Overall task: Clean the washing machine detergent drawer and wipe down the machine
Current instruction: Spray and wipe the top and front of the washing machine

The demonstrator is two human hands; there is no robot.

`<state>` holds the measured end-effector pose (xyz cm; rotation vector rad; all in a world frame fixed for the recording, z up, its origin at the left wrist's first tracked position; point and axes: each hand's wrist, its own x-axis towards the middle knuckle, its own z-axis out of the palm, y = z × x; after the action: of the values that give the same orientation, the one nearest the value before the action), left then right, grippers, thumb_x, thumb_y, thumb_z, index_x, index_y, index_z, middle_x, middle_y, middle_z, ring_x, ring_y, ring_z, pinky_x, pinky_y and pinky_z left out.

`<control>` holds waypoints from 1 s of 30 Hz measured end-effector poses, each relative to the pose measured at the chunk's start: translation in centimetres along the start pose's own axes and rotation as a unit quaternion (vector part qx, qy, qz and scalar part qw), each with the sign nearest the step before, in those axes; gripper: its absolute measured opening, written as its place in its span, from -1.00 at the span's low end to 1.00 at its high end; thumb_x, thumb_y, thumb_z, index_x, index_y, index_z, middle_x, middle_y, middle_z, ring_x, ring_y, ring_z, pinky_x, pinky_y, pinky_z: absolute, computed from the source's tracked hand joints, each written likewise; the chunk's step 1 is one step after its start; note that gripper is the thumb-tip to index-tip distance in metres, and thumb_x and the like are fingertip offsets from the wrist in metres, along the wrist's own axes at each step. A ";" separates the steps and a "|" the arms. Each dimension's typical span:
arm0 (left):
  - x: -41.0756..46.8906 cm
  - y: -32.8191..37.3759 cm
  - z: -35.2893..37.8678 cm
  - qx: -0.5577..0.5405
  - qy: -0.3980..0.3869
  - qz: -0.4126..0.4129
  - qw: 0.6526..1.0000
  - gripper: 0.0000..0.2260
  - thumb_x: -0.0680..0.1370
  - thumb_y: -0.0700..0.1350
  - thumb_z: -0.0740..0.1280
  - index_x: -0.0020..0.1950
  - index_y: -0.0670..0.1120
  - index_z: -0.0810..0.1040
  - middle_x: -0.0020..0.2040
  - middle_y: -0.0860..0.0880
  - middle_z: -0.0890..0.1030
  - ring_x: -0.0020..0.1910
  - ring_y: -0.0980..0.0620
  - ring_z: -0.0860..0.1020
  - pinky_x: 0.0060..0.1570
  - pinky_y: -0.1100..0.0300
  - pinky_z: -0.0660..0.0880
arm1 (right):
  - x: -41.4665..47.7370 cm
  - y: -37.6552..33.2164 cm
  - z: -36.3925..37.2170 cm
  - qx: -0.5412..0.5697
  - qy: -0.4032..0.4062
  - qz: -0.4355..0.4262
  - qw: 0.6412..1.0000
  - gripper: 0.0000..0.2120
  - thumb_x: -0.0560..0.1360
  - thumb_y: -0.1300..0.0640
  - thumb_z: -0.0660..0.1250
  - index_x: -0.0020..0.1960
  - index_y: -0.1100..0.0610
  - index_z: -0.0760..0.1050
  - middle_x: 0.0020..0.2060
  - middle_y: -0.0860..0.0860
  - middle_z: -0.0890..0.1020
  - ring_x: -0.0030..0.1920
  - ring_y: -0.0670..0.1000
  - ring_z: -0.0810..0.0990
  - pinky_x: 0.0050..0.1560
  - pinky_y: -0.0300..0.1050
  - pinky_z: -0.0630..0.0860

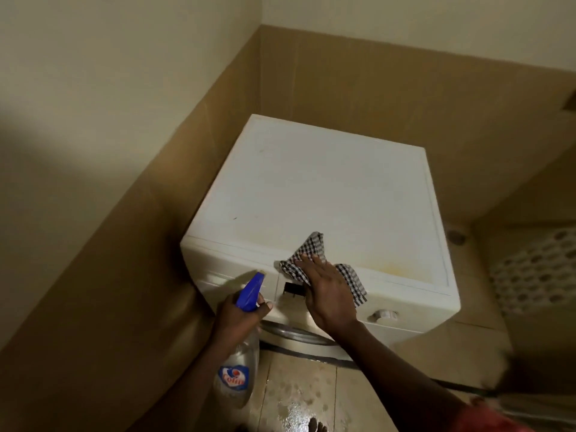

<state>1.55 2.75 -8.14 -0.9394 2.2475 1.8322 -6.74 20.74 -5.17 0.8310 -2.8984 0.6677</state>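
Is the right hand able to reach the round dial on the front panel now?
Probably yes. The dial sits close beside the right hand, nothing lies between them, and the hand only presses flat on the checked cloth.

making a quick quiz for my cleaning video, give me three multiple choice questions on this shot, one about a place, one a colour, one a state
1. Where is the checked cloth?
A. on the floor
B. on the washing machine, at its top front edge
C. in a basket

2. What colour is the trigger head of the spray bottle?
A. blue
B. red
C. green

3. What is the left hand doing?
A. hanging free
B. pulling out a drawer
C. gripping the spray bottle

Answers: 1 B, the right hand presses it flat there; 2 A, the head above the clear body is blue; 3 C, its fingers curl round the bottle's neck.
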 end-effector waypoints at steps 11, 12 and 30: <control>-2.1 6.2 12.7 0.073 -0.148 0.089 0.982 -0.83 0.38 -0.12 0.56 -0.17 -0.04 0.58 -0.34 -0.03 0.61 -0.38 -0.01 0.62 -0.22 -0.05 0.66 | -2.7 12.8 -13.2 0.056 0.298 0.346 0.888 -0.68 0.54 0.13 0.16 0.26 0.16 0.47 0.06 0.19 0.62 0.04 0.25 0.57 -0.02 0.09 0.50; -2.5 6.6 13.7 0.081 -0.156 0.096 0.980 -0.82 0.37 -0.10 0.56 -0.17 0.01 0.57 -0.34 -0.02 0.61 -0.36 -0.03 0.63 -0.22 -0.05 0.66 | -3.1 14.1 -14.3 0.075 0.329 0.365 0.868 -0.65 0.54 0.09 0.13 0.25 0.19 0.47 0.04 0.22 0.62 0.03 0.27 0.57 0.00 0.12 0.51; -5.3 8.8 26.8 0.148 -0.231 0.126 0.953 -0.83 0.38 -0.03 0.55 -0.23 0.01 0.56 -0.35 0.04 0.61 -0.35 0.09 0.58 -0.19 0.17 0.59 | -9.4 19.4 -17.4 0.111 0.334 0.331 0.875 -0.74 0.61 0.20 0.19 0.27 0.16 0.47 -0.01 0.00 0.59 -0.03 -0.03 0.54 -0.12 -0.21 0.38</control>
<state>-6.76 30.13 -5.64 -0.1549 2.3087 1.5238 -9.86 47.51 1.37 -0.3969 -2.4076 1.0753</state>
